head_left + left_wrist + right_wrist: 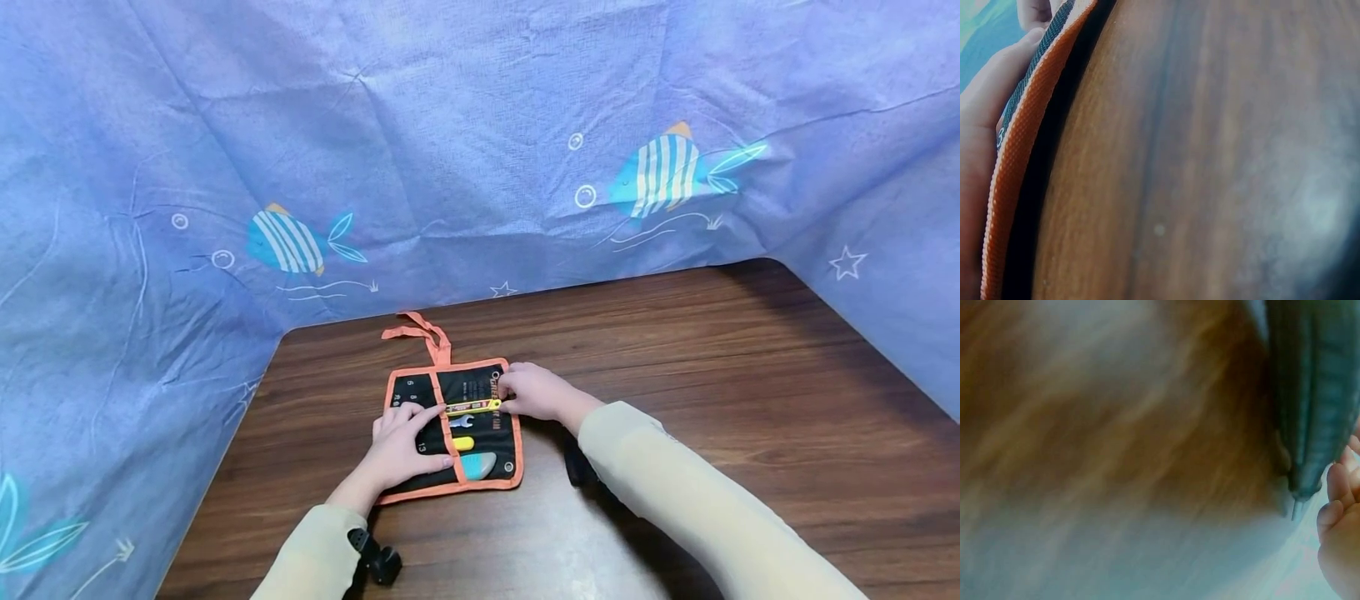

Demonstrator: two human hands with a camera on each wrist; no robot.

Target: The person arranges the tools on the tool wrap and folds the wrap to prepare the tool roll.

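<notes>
While the left hand (pixel 401 446) lies flat on the tool roll (pixel 480 392), right-hand fingers (pixel 510 387) pinch a yellow tool (pixel 473 407), half-pocketed; three other tools look seated.

Tool roll (pixel 480 392) lies on the table (pixel 712 375), its ties (pixel 420 332) behind it

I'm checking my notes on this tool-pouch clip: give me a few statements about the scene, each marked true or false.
1. The black fabric tool pouch with orange trim lies on a brown wooden table. True.
2. The right hand pinches the slim yellow tool. True.
3. The left hand hovers clear of the pouch. False: it rests flat on it.
4. The backdrop is plain white. False: a blue fish-print cloth hangs behind.
</notes>
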